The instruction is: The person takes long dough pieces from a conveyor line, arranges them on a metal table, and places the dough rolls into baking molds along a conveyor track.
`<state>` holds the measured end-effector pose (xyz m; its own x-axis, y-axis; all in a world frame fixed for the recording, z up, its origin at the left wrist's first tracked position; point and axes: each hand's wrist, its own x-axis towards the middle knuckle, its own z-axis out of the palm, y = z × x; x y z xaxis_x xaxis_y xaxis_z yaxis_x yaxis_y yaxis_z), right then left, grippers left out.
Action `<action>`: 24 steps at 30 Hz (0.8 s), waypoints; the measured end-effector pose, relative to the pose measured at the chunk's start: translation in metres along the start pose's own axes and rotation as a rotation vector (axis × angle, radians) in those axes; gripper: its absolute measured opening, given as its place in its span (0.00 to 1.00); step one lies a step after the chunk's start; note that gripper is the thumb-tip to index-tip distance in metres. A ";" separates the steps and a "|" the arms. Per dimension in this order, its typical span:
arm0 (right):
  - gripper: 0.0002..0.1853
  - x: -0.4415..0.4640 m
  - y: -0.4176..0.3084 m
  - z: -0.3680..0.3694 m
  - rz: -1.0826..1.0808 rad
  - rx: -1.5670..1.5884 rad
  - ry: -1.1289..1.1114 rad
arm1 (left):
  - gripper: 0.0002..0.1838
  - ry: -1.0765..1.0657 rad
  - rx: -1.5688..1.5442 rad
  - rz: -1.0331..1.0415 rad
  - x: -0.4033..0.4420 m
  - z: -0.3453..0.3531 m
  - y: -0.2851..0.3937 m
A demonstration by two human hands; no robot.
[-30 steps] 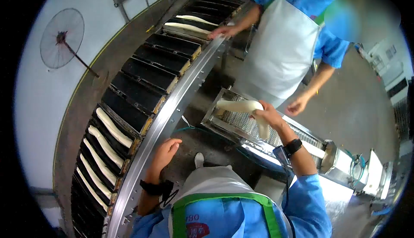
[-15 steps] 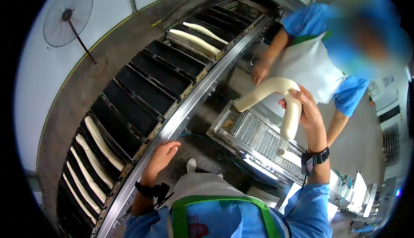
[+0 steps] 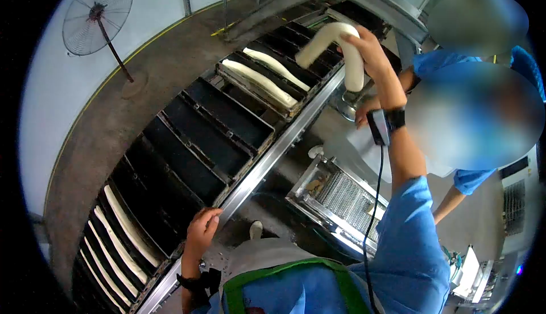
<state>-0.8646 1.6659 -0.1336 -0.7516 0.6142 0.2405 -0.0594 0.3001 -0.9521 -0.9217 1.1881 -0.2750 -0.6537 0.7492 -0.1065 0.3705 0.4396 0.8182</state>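
Observation:
My right hand (image 3: 368, 52) grips a long pale roll of dough (image 3: 354, 70) near its middle. The dough bends over the hand, both ends hanging, above the far part of the line of black pans. Just beyond my left hand (image 3: 202, 228), which is loosely open and holds nothing, is the metal rail (image 3: 247, 186) along the pans; whether they touch I cannot tell. Dough strips lie in the nearer pans, among them a long one (image 3: 132, 227), and two more, including a thick strip (image 3: 259, 83), lie farther up the line.
Black pans (image 3: 213, 126) run diagonally beside me. A metal mesh conveyor (image 3: 347, 200) stands in front of me to the right. A co-worker in blue sleeves and a white apron (image 3: 372, 146) stands close behind it. A pedestal fan (image 3: 98, 12) is by the wall.
My right hand has carried the dough roll from above the mesh conveyor, up and left, to over the far pans. My left hand has lowered slightly beside the rail.

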 end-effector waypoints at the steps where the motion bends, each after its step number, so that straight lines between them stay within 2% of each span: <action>1: 0.18 0.023 0.007 -0.001 0.000 0.007 -0.002 | 0.09 0.010 0.003 0.013 0.004 0.002 0.004; 3: 0.20 0.078 0.034 0.004 -0.052 -0.427 0.028 | 0.10 0.022 0.002 0.046 0.019 0.003 0.003; 4: 0.23 0.096 0.044 0.007 0.005 -0.552 0.015 | 0.10 0.020 0.009 0.037 0.026 0.005 0.007; 6: 0.25 0.115 0.065 0.000 -0.275 -0.887 0.329 | 0.10 -0.001 -0.035 -0.007 0.045 0.012 0.021; 7: 0.24 0.124 0.084 -0.004 -0.372 -0.946 0.528 | 0.10 -0.007 -0.030 -0.014 0.057 0.016 0.024; 8: 0.24 0.126 0.101 -0.008 -0.356 -0.947 0.525 | 0.11 0.013 -0.005 0.037 0.069 0.022 0.025; 10: 0.21 0.112 0.117 -0.016 -0.307 -0.689 0.344 | 0.12 0.008 0.018 0.083 0.089 0.036 0.033; 11: 0.19 0.089 0.124 -0.017 -0.272 -0.769 0.344 | 0.13 0.007 -0.048 0.101 0.101 0.044 0.039; 13: 0.15 0.039 0.152 -0.019 -0.415 -0.608 0.165 | 0.16 -0.017 -0.145 0.151 0.125 0.061 0.056; 14: 0.14 0.000 0.139 -0.016 0.007 -0.457 -0.020 | 0.17 -0.046 -0.176 0.179 0.138 0.070 0.065; 15: 0.13 -0.023 0.173 -0.017 -0.299 -0.682 -0.086 | 0.20 -0.063 -0.287 0.196 0.155 0.084 0.064; 16: 0.14 -0.061 0.166 -0.015 -0.143 -0.532 -0.243 | 0.23 -0.079 -0.289 0.224 0.172 0.094 0.068; 18: 0.13 -0.127 0.192 -0.023 0.015 -0.438 -0.364 | 0.26 -0.041 -0.490 0.034 0.206 0.117 0.093; 19: 0.13 -0.155 0.198 -0.033 0.058 -0.439 -0.316 | 0.25 0.004 -0.669 0.041 0.229 0.130 0.086; 20: 0.14 -0.183 0.203 -0.045 0.189 -0.449 -0.356 | 0.26 0.065 -0.735 -0.053 0.246 0.137 0.094; 21: 0.14 -0.213 0.210 -0.060 0.326 -0.449 -0.392 | 0.26 0.161 -0.660 -0.075 0.260 0.142 0.102; 22: 0.15 -0.239 0.228 -0.080 0.368 -0.463 -0.367 | 0.26 0.255 -0.583 -0.104 0.275 0.148 0.111; 23: 0.15 -0.264 0.232 -0.099 0.408 -0.564 -0.277 | 0.26 0.154 -0.373 0.150 0.295 0.148 0.061; 24: 0.15 -0.299 0.228 -0.109 0.456 -0.670 -0.180 | 0.29 0.136 -0.309 0.167 0.308 0.148 0.040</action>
<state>-0.5817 1.6302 -0.4018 -0.7042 0.6716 -0.2303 0.6377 0.4557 -0.6211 -1.0106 1.5098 -0.3587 -0.6903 0.7163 0.1020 0.2763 0.1307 0.9521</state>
